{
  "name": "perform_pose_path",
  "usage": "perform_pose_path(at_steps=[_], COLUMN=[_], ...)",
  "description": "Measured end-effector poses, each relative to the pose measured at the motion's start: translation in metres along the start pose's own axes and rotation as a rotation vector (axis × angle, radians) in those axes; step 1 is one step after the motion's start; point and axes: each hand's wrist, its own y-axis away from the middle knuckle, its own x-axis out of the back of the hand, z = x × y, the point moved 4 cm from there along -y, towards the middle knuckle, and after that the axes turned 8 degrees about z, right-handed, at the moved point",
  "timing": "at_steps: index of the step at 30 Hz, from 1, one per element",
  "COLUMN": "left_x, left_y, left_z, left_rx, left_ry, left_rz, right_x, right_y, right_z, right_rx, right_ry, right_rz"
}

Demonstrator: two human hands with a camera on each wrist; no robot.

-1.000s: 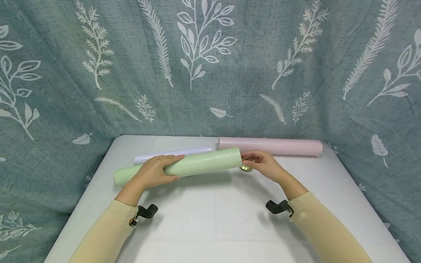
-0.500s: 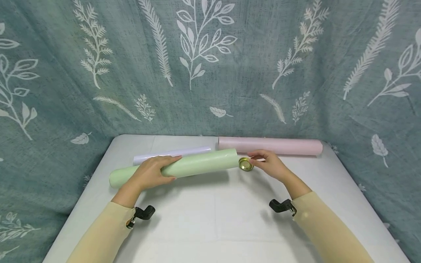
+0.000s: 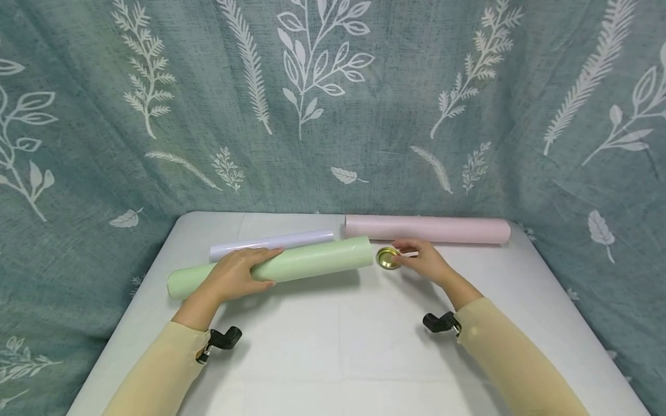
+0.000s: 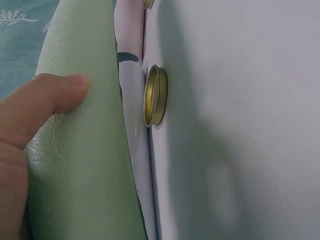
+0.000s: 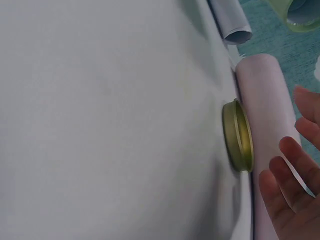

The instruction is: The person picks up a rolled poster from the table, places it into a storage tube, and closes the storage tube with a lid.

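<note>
A pale green hollow roll [image 3: 322, 260] slants over the table, its right end higher than its left. My left hand [image 3: 238, 274] grips it around the middle, and the left wrist view shows the thumb [image 4: 70, 92] lying across its glossy surface. Just beyond the roll's right end, a shallow gold-coloured ring [image 3: 388, 267] rests on the table. My right hand [image 3: 424, 263] hovers at the ring's right side with fingers loosely bent. In the right wrist view those fingers [image 5: 300, 170] are spread apart, holding nothing, beside the ring [image 5: 232, 137].
A thin lilac roll [image 3: 291, 239] lies behind the green one, partly hidden by it. At the table's back right edge is a thicker pink roll [image 3: 442, 230]. The left wrist view has a gold ring [image 4: 161, 95] lower down and part of another gold piece [image 4: 148, 3] near the top.
My left hand has shifted the green roll slightly leftward. My right hand has drawn away from the roll's right end, uncovering the gold ring, which was partly hidden before.
</note>
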Motion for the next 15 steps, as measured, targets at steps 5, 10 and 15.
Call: perform_pose_path(at_steps=[5, 10, 15], left_x=[0.000, 0.001, 0.001], left_y=[0.002, 0.005, 0.007], left_z=[-0.003, -0.005, -0.008], left_rx=[0.004, 0.006, 0.006], left_ry=[0.003, 0.009, 0.005], left_rz=[-0.003, -0.001, 0.001], right_x=[-0.005, -0.009, -0.016], right_y=[-0.004, -0.007, -0.010], right_z=[0.011, 0.018, 0.022], right_rx=[-0.066, -0.088, -0.073], right_ry=[0.051, 0.075, 0.099], right_rz=[-0.006, -0.017, -0.031])
